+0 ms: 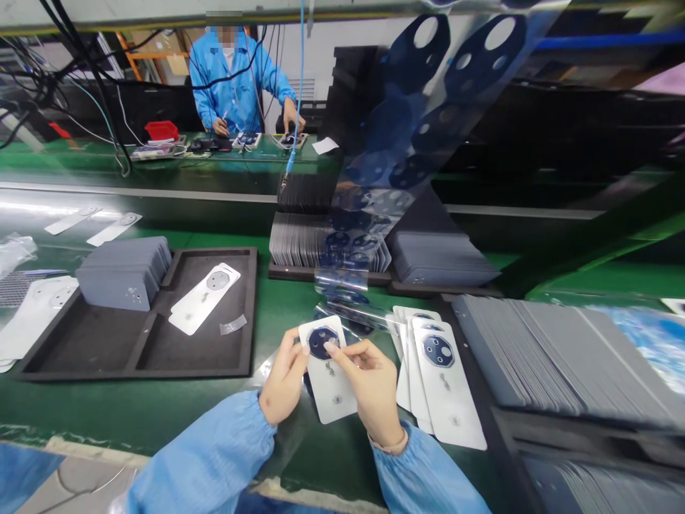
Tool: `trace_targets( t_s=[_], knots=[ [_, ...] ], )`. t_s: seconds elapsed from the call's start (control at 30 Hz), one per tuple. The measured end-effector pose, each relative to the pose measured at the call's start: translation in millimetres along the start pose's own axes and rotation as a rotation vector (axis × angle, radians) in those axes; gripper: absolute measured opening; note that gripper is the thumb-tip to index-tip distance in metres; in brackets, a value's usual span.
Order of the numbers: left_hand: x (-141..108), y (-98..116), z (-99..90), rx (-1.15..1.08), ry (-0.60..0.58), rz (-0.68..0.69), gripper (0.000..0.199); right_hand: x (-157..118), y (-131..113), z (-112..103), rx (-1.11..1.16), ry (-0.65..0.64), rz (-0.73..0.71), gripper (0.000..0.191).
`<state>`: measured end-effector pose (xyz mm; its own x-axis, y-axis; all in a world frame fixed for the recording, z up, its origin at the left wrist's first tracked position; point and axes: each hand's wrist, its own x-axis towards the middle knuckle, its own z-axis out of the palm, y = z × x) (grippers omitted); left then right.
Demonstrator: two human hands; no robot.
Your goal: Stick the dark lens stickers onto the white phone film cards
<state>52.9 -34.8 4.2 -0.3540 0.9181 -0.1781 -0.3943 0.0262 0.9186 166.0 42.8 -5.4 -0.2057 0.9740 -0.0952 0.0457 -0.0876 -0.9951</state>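
Note:
A white phone back cover point(332, 389) with a dark blue octagonal camera sticker point(319, 341) near its top is tilted above the green bench. My left hand point(283, 375) is closed on its left edge, thumb in front. My right hand point(372, 378) has its fingers curled in a pinch, the thumb tip on the right side of the sticker. Whether it grips the sticker or only presses it is hidden. Close by on the right lie several overlapping white covers point(454, 403) with the same dark stickers. A clear strip of dark blue stickers point(417, 107) hangs down behind my hands.
At left, a black tray point(198, 357) holds grey cards point(115, 278) and white covers point(206, 300). Racks of upright grey pieces point(556, 357) stand at right and behind. A blue cord point(296, 93) hangs in the middle. Across the line, a person in blue point(230, 78) works at another bench.

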Motion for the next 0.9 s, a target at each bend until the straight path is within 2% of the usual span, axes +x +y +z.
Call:
trace_targets(
  t_s=[0.27,0.9],
  knots=[
    [-0.8,-1.6,0.0,0.050,0.000,0.021,0.037,-2.4,-2.1,2.7,-0.015,0.023,-0.053,0.034],
    [-1.2,2.1,0.7,0.052,0.012,0.028,0.035,-5.2,-5.3,5.5,0.013,0.036,-0.044,0.035]
  ],
)
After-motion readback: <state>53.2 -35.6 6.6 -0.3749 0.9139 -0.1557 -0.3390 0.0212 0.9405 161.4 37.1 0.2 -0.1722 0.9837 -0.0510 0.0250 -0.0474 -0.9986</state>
